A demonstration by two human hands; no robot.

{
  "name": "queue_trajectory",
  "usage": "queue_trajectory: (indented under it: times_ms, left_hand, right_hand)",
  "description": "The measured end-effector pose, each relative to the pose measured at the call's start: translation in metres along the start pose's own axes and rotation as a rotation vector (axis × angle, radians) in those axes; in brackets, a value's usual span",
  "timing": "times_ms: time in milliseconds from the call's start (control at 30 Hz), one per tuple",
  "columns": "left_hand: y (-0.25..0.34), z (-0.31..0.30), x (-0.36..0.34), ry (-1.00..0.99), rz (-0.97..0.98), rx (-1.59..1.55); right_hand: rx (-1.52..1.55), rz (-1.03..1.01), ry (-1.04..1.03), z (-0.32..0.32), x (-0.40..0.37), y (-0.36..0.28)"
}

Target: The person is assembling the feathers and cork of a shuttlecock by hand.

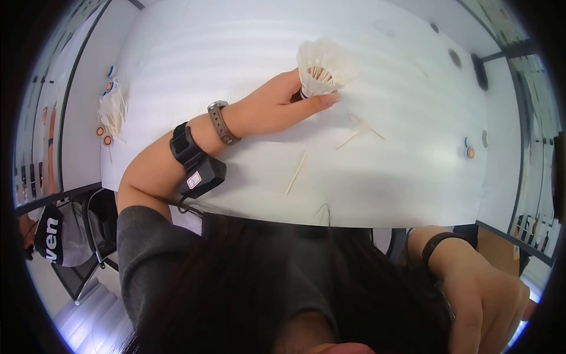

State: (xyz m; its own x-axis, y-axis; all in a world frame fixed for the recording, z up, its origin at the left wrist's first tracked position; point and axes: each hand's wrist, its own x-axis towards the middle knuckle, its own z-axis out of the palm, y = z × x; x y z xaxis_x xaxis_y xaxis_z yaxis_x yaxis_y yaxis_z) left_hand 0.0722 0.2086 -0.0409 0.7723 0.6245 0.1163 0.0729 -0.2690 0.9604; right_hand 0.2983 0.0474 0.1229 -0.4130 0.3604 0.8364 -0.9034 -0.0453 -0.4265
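Observation:
My left hand (pixel 295 105) is closed around the cork end of a white feather shuttlecock (pixel 324 66), its feather skirt turned up towards me. Its thumb presses along the near side, and a blue band shows at the base. Loose feather pieces (pixel 361 130) lie on the white table just below that hand, with a thin quill (pixel 296 172) nearer the front edge. Down at the lower right, past the table edge, is my right hand (pixel 489 301), bent at the knuckles. Its fingertips are mostly hidden, so I cannot see whether it holds anything.
Several shuttlecocks with worn feathers (pixel 113 112) lie at the table's left edge. Shuttlecock bases (pixel 469 150) stand at the right side. Panels enclose the white tabletop (pixel 236 177). A bag (pixel 76 230) is on a chair at the lower left, and a cardboard box (pixel 498 251) is at the lower right.

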Motion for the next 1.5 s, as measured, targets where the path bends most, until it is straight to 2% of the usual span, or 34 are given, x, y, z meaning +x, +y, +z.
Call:
queue_trajectory:
  times_ms: [67,200,267,300,367,433,567,667,800,967,1167,1300,1500]
  left_hand:
    - [0.003,-0.004,0.001,-0.050,-0.056,-0.029]
    - [0.001,-0.002,0.001,-0.041,-0.035,-0.028]
    - [0.003,-0.001,0.001,-0.033,-0.029,-0.030]
    - [0.003,-0.001,0.001,-0.029,-0.026,-0.031]
    - [0.001,-0.002,0.001,-0.041,-0.022,-0.025]
    - [0.000,-0.002,0.002,-0.049,-0.016,-0.035]
    - [0.001,-0.003,0.000,-0.053,-0.031,-0.054]
    - [0.001,-0.002,0.000,-0.048,-0.029,-0.046]
    - [-0.001,-0.001,0.000,-0.053,-0.036,-0.050]
    - [0.005,-0.002,0.001,-0.062,-0.043,-0.041]
    - [0.005,-0.003,0.000,-0.060,-0.044,-0.030]
    - [0.003,-0.003,0.000,-0.066,-0.064,-0.026]
    - [0.006,-0.002,0.000,-0.065,-0.048,-0.028]
  right_hand:
    - [-0.157,-0.123,0.088,0.018,-0.004,0.004]
    - [-0.196,-0.318,-0.052,0.009,0.003,0.017]
    - [-0.525,-0.765,-0.184,-0.001,0.018,0.029]
    - [-0.848,-1.162,-0.282,-0.008,0.037,0.036]
    - [-0.985,-1.105,-0.271,-0.010,0.041,0.035]
    - [-0.559,-0.225,-0.060,-0.006,0.020,0.020]
    - [-0.341,-0.342,-0.091,-0.004,0.012,0.016]
    - [-0.241,-0.307,-0.009,0.006,0.014,0.021]
    - [-0.248,-0.333,-0.057,0.003,0.012,0.022]
    - [-0.438,-0.517,0.029,0.002,0.012,0.040]
    - [-0.368,-0.489,0.033,0.004,0.016,0.039]
    - [-0.406,-0.381,-0.029,-0.006,0.017,0.033]
    - [-0.364,-0.504,0.032,-0.003,0.013,0.040]
